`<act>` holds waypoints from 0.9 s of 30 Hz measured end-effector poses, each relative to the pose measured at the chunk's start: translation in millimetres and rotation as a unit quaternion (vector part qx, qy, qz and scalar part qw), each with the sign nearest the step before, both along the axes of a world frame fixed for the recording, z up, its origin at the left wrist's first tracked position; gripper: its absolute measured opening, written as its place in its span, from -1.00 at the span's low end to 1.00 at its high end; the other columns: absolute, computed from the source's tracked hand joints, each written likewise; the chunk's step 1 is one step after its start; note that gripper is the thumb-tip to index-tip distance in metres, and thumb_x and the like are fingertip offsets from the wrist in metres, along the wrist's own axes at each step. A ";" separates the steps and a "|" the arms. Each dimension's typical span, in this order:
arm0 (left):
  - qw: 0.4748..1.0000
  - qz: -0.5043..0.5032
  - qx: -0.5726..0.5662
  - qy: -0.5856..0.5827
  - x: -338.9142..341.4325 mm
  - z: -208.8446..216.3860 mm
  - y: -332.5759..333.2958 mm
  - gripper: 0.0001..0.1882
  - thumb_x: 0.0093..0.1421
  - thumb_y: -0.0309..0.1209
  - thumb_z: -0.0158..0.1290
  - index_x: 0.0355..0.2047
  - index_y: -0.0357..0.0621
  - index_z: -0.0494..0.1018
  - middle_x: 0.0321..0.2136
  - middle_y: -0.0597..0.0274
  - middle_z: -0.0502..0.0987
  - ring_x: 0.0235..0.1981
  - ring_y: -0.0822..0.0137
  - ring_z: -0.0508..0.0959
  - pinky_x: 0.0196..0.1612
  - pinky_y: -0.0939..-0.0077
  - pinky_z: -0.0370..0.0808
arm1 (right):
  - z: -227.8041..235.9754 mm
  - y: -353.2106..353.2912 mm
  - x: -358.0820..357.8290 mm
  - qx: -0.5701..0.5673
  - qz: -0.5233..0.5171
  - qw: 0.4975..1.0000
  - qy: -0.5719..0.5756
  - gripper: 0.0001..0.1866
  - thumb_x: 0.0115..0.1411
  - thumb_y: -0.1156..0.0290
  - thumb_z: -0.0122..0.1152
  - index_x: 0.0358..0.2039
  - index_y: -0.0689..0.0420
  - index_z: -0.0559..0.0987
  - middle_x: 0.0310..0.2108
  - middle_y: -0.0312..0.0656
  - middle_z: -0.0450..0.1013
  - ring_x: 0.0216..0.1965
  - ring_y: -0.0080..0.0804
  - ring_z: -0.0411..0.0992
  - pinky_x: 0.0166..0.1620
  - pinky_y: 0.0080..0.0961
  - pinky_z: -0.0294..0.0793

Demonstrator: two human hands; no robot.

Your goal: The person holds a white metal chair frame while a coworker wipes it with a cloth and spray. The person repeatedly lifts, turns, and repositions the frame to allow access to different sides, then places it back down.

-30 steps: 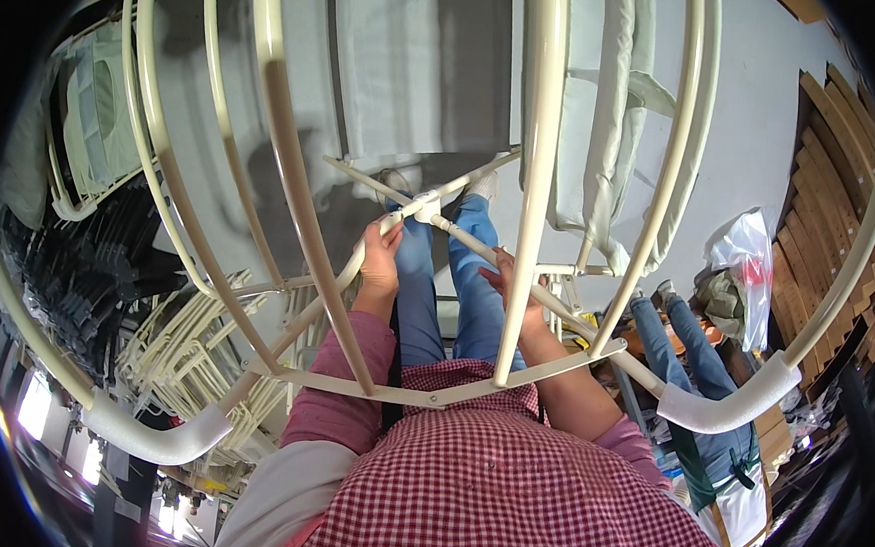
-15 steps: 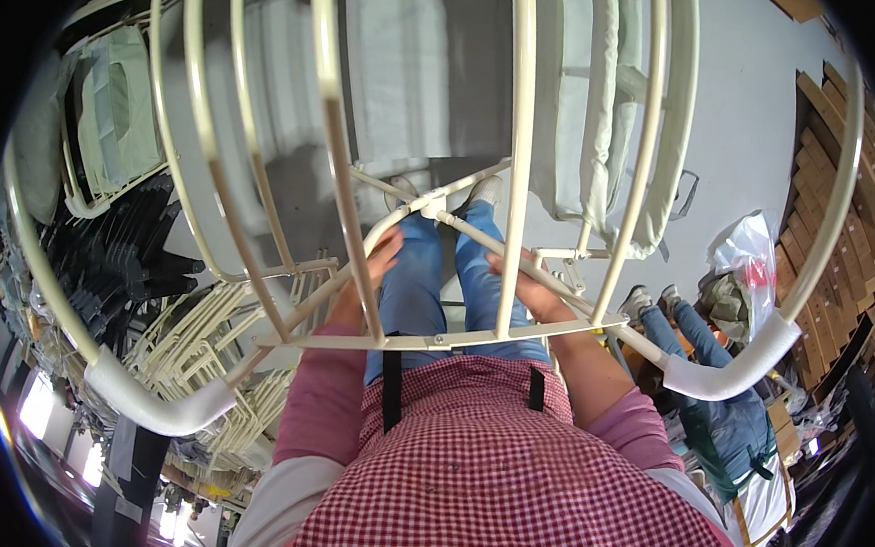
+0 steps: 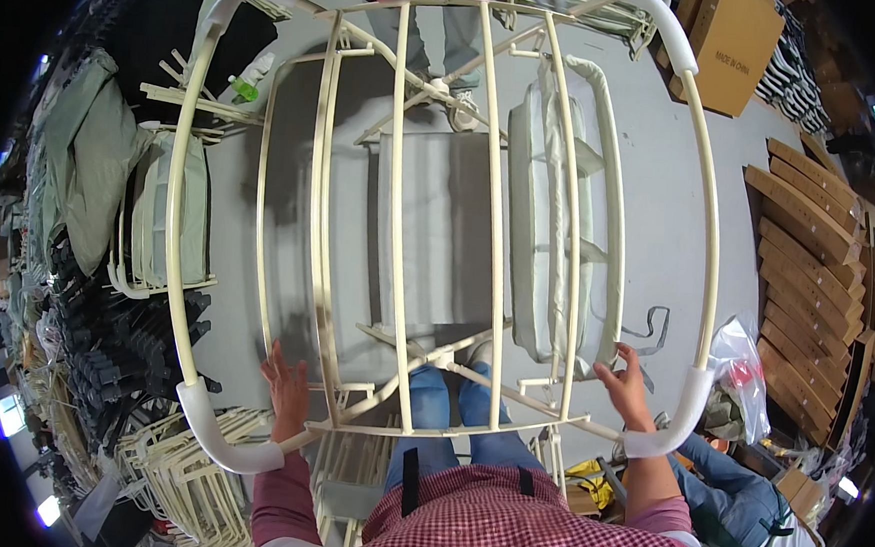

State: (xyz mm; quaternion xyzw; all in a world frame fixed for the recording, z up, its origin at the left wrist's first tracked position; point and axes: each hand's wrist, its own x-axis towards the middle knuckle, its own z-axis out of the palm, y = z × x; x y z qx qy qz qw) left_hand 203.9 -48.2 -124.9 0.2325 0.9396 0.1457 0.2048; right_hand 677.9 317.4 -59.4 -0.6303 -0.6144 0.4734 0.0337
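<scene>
I see a cream metal frame (image 3: 441, 224) held up flat in front of me, above the grey floor (image 3: 662, 207). It is made of thin round tubes: two long curved side rails, straight cross bars at the near and far ends, and several slim slats running lengthwise between them. White foam sleeves (image 3: 668, 428) wrap its rounded corners, smooth and matte against the painted metal.

My left hand (image 3: 285, 390) reaches up to the near cross bar close to the frame's near left corner, palm toward the frame, its fingers (image 3: 277, 359) spread and laid along a slat rather than wrapped tight. My right hand (image 3: 626, 385) is at the near right corner, just beside the foam sleeve, fingers curled around the tube there. Both forearms rise from the lower edge in pink sleeves, bent at the elbows.

Through the slats, a padded cream cushion (image 3: 557, 211) in clear wrap lies on the floor. Stacks of similar cream frames (image 3: 185, 469) sit at lower left, wooden slats (image 3: 810, 246) lean at right, and a brown cardboard box (image 3: 738, 36) stands at the far right.
</scene>
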 end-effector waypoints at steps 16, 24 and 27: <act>0.967 -0.228 -0.033 0.111 -34.8 -53.7 -96.3 -0.43 0.21 -0.43 -0.03 0.24 -0.16 0.17 0.20 -0.12 0.19 0.18 -0.11 0.26 0.19 0.12 0.34 | -53.2 -8.1 35.7 0.215 0.229 0.947 -0.062 -0.59 0.28 0.33 0.04 0.11 0.14 0.33 -0.12 0.04 0.47 -0.18 -0.04 0.48 -0.14 -0.25 0.47; 0.781 0.274 0.498 -0.260 -9.5 162.7 -124.1 -0.53 0.41 -0.17 -0.30 0.13 -0.27 0.25 -0.01 0.05 0.46 0.02 0.22 0.45 0.01 0.44 0.40 | 112.5 2.4 83.5 0.049 -0.261 0.943 0.198 -0.58 0.39 0.16 -0.19 -0.03 0.24 0.46 -0.14 -0.15 0.51 -0.12 -0.40 0.48 -0.06 -0.43 0.44; 0.813 0.218 0.491 -0.224 -4.1 205.8 -59.9 -0.54 0.36 -0.19 -0.13 0.14 -0.22 0.26 -0.11 0.14 0.50 -0.14 0.33 0.51 -0.13 0.53 0.43 | 166.0 -3.2 43.5 -0.020 -0.134 0.964 0.227 -0.53 0.36 0.11 -0.16 0.04 0.25 0.40 -0.06 -0.07 0.47 -0.07 -0.38 0.43 0.02 -0.40 0.38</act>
